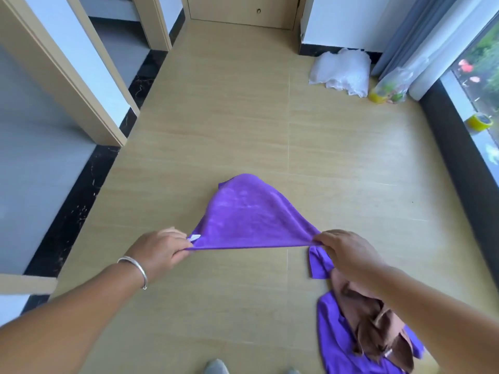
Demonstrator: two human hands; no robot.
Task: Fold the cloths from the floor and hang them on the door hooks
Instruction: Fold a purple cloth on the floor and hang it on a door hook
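A purple cloth (pixel 248 214) is stretched out in front of me, its near edge pulled taut and its far part sagging toward the tan floor (pixel 216 117). My left hand (pixel 159 252) pinches the cloth's left corner beside a small white tag. My right hand (pixel 345 252) pinches the right corner. On the floor at the lower right lies another purple cloth (pixel 334 330) with a crumpled brown cloth (pixel 375 322) on top of it. A closed wooden door (pixel 243 12) stands at the far end; no hooks show on it.
White crumpled plastic wrap (pixel 341 72) and a clear bag with yellow-green items (pixel 388 87) lie by the far right wall near a grey curtain (pixel 421 36). A yellow tape roll (pixel 479 122) sits on the window sill. Door frames (pixel 81 85) line the left side.
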